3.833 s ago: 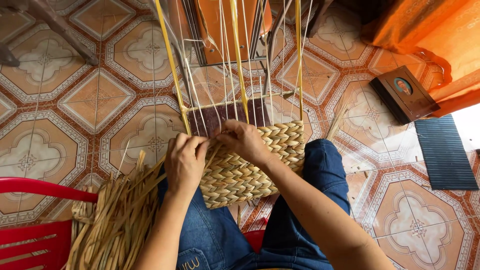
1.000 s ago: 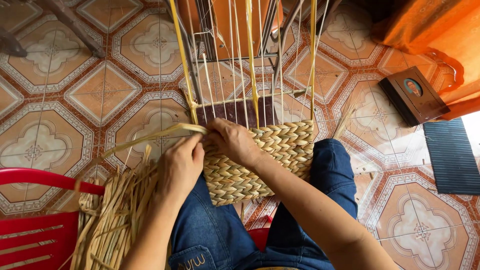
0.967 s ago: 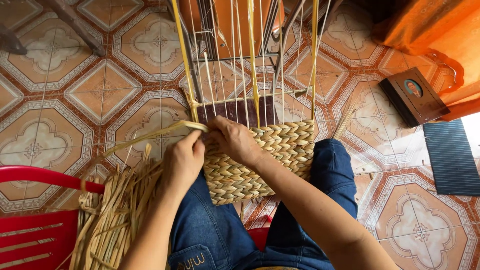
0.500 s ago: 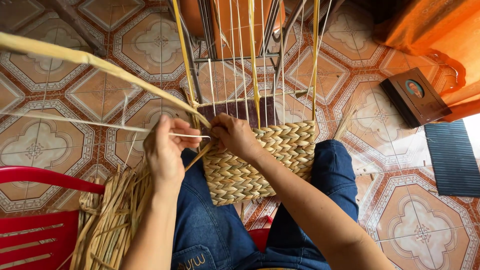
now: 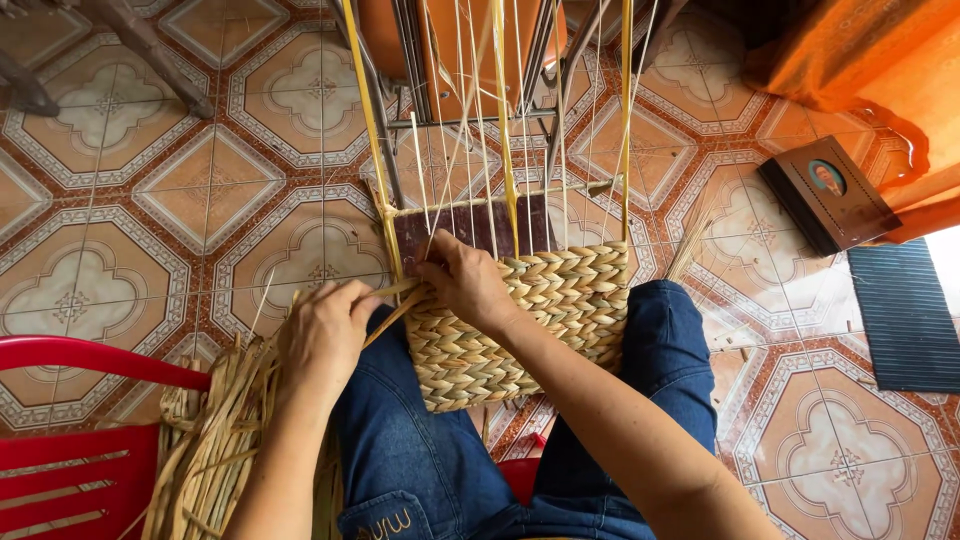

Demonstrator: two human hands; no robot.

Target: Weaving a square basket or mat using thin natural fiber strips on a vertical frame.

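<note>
A half-woven straw basket (image 5: 540,320) rests on my lap over blue jeans, with several thin upright stakes (image 5: 500,130) rising from its top edge. My right hand (image 5: 465,280) presses on the upper left corner of the weave, fingers among the stakes. My left hand (image 5: 325,335) sits just left of the basket, pinching a flat straw strand (image 5: 392,300) that runs from it into that corner. A bundle of loose dried straw (image 5: 215,440) lies by my left thigh.
A red plastic chair (image 5: 70,430) stands at the lower left. Patterned floor tiles (image 5: 200,190) spread all around. A dark wooden box (image 5: 825,195) and a black ribbed mat (image 5: 905,315) lie at the right. Orange cloth (image 5: 860,50) hangs at the upper right.
My left hand had pulled a long strand out to the left; now it is back close to the basket corner with the strand drawn short. My right hand stayed on the weave.
</note>
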